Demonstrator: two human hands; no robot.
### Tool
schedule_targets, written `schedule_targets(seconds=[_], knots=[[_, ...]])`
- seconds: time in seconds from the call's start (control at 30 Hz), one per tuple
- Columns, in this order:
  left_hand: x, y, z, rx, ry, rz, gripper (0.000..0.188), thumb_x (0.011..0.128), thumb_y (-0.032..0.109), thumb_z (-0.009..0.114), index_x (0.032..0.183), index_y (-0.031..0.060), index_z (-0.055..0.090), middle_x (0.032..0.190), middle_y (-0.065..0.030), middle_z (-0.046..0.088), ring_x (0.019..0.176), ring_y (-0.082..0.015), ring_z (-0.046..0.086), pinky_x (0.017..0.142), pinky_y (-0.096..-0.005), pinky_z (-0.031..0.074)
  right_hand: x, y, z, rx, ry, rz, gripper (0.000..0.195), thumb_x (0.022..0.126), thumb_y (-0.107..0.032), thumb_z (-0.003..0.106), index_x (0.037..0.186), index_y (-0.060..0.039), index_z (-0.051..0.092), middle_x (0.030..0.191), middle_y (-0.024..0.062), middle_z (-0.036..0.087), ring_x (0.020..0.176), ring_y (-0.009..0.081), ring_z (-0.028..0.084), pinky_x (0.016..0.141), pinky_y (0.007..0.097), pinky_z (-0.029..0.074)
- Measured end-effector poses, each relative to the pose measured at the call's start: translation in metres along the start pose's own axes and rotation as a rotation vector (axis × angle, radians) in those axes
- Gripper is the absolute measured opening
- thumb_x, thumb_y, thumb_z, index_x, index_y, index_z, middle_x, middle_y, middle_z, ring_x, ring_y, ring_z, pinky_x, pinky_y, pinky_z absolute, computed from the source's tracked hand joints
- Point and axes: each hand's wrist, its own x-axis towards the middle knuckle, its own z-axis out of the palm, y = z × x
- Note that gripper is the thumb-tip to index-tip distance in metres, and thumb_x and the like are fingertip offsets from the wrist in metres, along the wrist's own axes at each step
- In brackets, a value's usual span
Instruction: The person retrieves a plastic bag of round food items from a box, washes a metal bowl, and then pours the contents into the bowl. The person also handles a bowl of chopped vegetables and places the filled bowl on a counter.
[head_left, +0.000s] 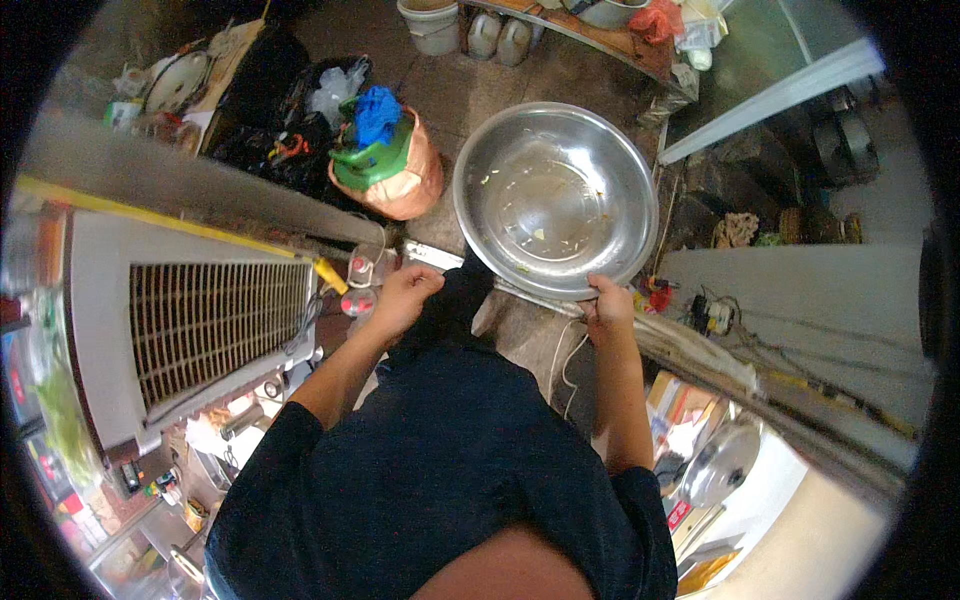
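Observation:
A wide stainless steel basin (551, 199) is held out in front of me, tilted so that its inside faces up. Wet scraps of food, some pale and some green, cling to its inner wall and bottom. My right hand (609, 309) grips the near rim, thumb on the inside edge and fingers underneath. To the left, apart from the basin, my left hand (409, 296) hovers by my dark trouser leg. Its fingers are curled together and nothing shows in them.
Left of the basin stands an orange-brown bin (405, 187) with a green liner and blue plastic. A slatted metal unit (221, 330) flanks my left. Ahead are a white bucket (433, 30), plastic jugs (499, 37) and a low table (622, 49). A loose cable (559, 360) lies near my feet.

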Motion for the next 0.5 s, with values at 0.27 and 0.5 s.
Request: schedule_targets(seconds=[0.27, 0.5], knots=[[0.246, 0.037, 0.035, 0.078, -0.177, -0.087, 0.015, 0.080, 0.014, 0.060, 0.091, 0.0036, 0.063, 0.075, -0.0027, 0.060, 0.071, -0.0121, 0.054, 0.068, -0.0272, 0.044, 0.191, -0.087, 0.017, -0.147, 0.221, 0.145, 0.042, 0.078, -0.007, 0.053, 0.117, 0.0016, 0.044, 0.094, 0.0125, 0.059, 0.070, 0.0238, 0.060, 0.056, 0.0330, 0.050], [0.446, 0.196, -0.040, -0.038, 0.021, 0.052, 0.024, 0.089, 0.011, 0.046, 0.109, 0.0033, 0.056, 0.078, -0.0062, 0.060, 0.061, -0.0115, 0.053, 0.057, -0.0242, 0.045, 0.317, -0.222, 0.143, -0.401, 0.215, 0.070, 0.022, 0.074, -0.011, 0.059, 0.092, 0.0018, 0.055, 0.082, 0.0105, 0.058, 0.063, 0.0204, 0.058, 0.053, 0.0312, 0.049]])
